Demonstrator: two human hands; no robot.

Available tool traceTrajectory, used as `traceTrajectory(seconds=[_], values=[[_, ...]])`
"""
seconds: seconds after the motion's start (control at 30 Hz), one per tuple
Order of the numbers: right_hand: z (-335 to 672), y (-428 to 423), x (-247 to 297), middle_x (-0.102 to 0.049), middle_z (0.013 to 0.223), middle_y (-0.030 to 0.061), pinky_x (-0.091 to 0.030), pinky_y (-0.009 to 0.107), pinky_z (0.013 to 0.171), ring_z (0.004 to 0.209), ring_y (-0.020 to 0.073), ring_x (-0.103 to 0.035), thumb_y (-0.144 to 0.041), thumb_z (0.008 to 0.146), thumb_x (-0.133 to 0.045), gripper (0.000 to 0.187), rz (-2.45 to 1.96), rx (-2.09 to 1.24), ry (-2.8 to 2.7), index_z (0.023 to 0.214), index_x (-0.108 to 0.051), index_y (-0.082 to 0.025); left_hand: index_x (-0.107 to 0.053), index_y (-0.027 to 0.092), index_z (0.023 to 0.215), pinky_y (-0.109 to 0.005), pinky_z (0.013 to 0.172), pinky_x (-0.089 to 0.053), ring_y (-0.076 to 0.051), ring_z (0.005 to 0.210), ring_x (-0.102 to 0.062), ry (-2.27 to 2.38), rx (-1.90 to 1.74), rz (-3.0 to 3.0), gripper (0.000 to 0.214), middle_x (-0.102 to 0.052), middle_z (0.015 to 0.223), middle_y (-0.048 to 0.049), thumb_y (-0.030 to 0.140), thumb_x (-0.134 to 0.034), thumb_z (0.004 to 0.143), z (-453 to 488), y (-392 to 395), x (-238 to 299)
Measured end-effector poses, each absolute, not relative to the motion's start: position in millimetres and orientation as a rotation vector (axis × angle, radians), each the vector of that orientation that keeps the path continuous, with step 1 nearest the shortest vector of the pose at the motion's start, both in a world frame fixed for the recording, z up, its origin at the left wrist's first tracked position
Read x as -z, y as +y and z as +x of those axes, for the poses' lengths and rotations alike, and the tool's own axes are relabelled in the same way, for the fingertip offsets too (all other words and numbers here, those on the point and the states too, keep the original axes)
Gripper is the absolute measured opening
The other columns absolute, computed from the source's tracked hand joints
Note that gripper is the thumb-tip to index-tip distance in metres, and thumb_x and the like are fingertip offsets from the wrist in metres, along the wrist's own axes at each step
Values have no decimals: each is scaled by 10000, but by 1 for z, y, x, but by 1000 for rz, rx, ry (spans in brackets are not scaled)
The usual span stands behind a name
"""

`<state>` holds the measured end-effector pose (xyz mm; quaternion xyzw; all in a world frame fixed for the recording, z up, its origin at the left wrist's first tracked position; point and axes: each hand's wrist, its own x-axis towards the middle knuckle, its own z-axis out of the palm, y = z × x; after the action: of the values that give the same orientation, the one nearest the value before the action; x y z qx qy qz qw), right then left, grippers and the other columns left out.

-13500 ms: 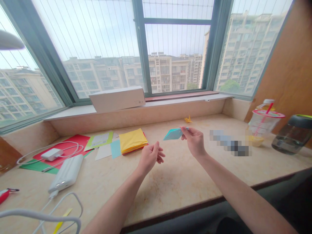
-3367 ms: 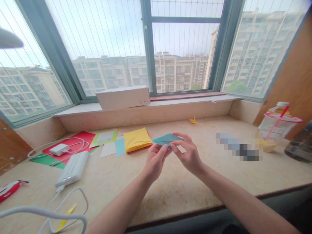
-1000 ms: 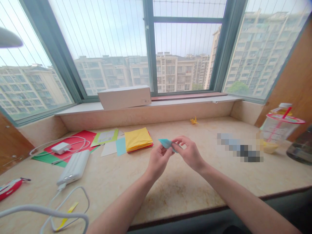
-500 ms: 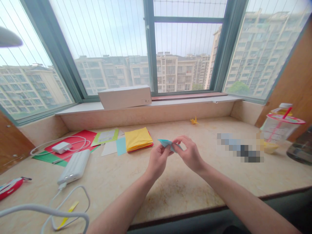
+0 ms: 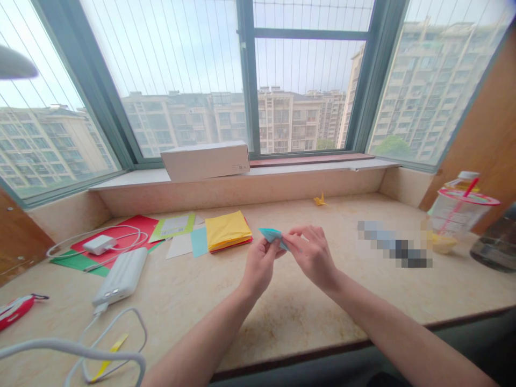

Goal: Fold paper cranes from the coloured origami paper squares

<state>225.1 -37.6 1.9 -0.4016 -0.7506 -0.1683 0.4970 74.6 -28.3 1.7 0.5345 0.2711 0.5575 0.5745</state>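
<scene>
A small folded piece of teal paper [image 5: 271, 235] is held above the marble counter [image 5: 282, 306], in front of me. My left hand [image 5: 260, 266] pinches it from below with thumb and fingers closed. My right hand [image 5: 312, 255] grips its right end, fingers curled over the fold. Only the left tip of the paper shows; the rest is hidden behind my fingers. A stack of coloured paper squares [image 5: 227, 231], yellow on top, lies just left of my hands.
A tiny yellow paper crane [image 5: 320, 200] sits near the back wall. Loose red, green and blue sheets [image 5: 121, 239], a white charger [image 5: 99, 244], a power bank [image 5: 121, 277] and cables lie at left. A plastic cup with straw [image 5: 457, 215] and a jar [image 5: 494, 242] stand at right.
The paper was held in my right hand alone; then both hands took it. It has been folded from a long flat shape to a smaller one, and my hands have closed in on it.
</scene>
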Motion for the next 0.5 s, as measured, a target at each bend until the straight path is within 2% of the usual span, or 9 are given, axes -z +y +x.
traceTrajectory(seconds=[0.2,0.37,0.5], values=[[222,-41,-4,-704,914,52,-397,378,822,847,205,-619,-193,922,-590,104,-926,402,-1882,979,-674,-213,-674,132,903,-380,850,-561,-227,881,-703,646,-1326,1221,263,-737,951,-74,363,-717,786,74,-29,-2],[221,-41,-5,-705,1001,70,-412,402,847,901,232,-628,-238,896,-624,181,-904,322,-1964,1074,-646,-219,-664,132,917,-347,830,-557,-209,862,-698,694,-1353,1228,250,-734,924,-68,354,-697,807,70,-27,-1],[223,-38,-3,-703,1028,68,-430,397,854,947,238,-634,-194,884,-633,210,-898,261,-1965,1092,-637,-227,-663,130,922,-351,867,-542,-203,873,-694,689,-1342,1220,246,-733,932,-69,348,-694,813,70,-27,-3]])
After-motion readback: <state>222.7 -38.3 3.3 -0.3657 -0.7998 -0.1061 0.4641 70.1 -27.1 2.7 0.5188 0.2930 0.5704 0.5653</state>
